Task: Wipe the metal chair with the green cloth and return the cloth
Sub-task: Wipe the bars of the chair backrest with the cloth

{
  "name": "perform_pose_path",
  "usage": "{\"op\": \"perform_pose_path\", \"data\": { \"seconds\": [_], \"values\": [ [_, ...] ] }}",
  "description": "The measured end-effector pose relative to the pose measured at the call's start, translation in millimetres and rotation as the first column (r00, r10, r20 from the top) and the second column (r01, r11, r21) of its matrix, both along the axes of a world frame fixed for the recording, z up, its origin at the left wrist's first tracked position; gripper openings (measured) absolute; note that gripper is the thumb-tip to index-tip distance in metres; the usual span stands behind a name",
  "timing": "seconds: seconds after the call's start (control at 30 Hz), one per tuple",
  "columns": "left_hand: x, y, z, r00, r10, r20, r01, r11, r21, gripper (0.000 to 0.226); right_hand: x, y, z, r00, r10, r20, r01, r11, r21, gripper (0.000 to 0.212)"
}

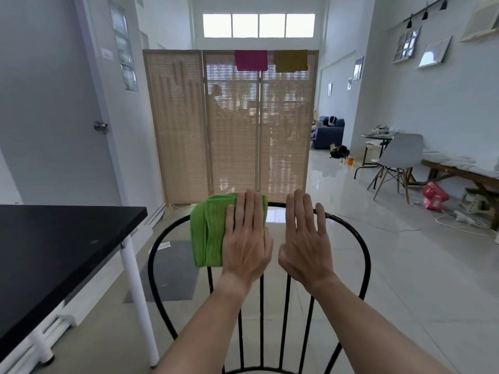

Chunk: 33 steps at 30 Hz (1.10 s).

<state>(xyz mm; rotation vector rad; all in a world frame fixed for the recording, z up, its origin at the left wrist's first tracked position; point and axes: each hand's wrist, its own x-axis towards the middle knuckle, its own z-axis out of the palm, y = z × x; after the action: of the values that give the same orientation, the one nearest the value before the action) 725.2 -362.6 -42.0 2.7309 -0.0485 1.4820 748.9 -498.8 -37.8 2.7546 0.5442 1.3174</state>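
A black metal chair (363, 247) with a rounded wire back and thin vertical bars stands right in front of me. The folded green cloth (206, 230) hangs over the top left of the chair back. My left hand (247, 236) lies flat on the cloth, fingers together and straight, pressing it against the frame. My right hand (305, 238) is beside it, flat and holding nothing, fingers stretched over the top rail of the chair back. The chair's seat is out of view below.
A black-topped table (54, 252) with white legs stands at my left. A wooden folding screen (229, 125) ahead carries a pink cloth (251, 60) and a yellow cloth (291, 60). A grey chair (399, 157), bench and cables sit at the right.
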Motion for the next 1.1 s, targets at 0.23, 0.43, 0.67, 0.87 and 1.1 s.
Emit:
{"op": "perform_pose_path", "data": {
  "seconds": [0.23,0.43,0.67,0.87,1.1],
  "values": [
    [-1,14,-9,0.992,0.119,0.029,-0.116,0.99,-0.081,0.064,9,-28,9,0.999,0.005,0.047,-0.005,1.0,-0.01,0.072],
    [4,-11,-4,0.993,0.116,0.031,-0.105,0.964,-0.245,0.067,9,-41,11,0.995,-0.068,0.079,0.064,0.996,0.057,0.078],
    [13,-58,-1,0.985,-0.172,-0.018,0.172,0.985,0.031,0.067,3,-54,3,0.993,-0.116,0.033,0.111,0.987,0.119,0.083],
    [16,-57,-4,0.993,-0.111,-0.04,0.113,0.991,0.065,0.065,-7,-66,-14,0.985,-0.154,-0.081,0.17,0.95,0.263,0.115],
    [13,-75,1,0.999,0.004,-0.033,-0.011,0.972,-0.235,0.068,-15,-58,-21,0.975,-0.148,-0.167,0.197,0.922,0.333,0.105]
  ]
}}
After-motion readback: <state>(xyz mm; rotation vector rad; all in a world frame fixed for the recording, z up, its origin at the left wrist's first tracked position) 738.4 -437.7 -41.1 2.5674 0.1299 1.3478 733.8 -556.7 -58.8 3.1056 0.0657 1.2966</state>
